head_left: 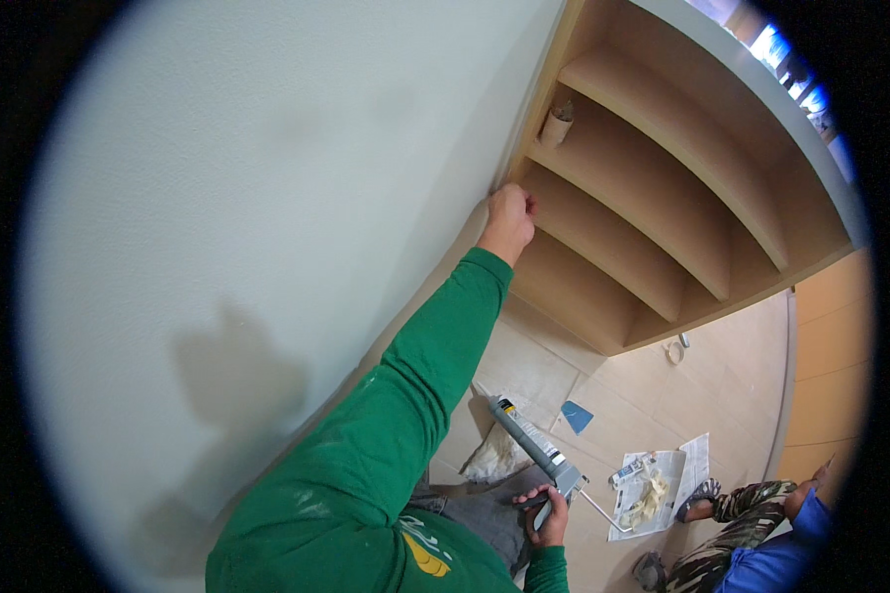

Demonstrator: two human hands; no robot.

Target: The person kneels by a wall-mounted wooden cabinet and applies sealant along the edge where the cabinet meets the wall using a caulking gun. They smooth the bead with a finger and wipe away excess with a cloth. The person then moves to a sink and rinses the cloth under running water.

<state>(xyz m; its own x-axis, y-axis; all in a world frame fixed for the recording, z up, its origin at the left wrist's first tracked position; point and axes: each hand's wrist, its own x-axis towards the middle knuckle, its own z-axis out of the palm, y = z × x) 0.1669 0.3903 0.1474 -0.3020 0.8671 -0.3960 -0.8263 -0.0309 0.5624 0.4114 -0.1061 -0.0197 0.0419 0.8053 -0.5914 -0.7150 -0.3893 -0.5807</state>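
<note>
My left hand (510, 215), in a green sleeve, reaches up to the front edge of a tan wooden shelf unit (635, 190), where it meets the white wall (297, 158). Its fingers are curled in, and whatever they may hold is hidden. Low in front of me, my right hand (546, 514) is wrapped around the handle of a grey caulking gun (561, 474). A cartridge (529, 432) sits in the gun, its nozzle pointing up and left toward the wall.
A brown cardboard tube (556, 127) stands on one shelf. On the tiled floor lie a blue sheet (577, 416), a whitish cloth (494, 455), a tape roll (674, 352) and newspaper (697, 460) with crumpled pale material. Another person in camouflage trousers (727, 544) is at the lower right.
</note>
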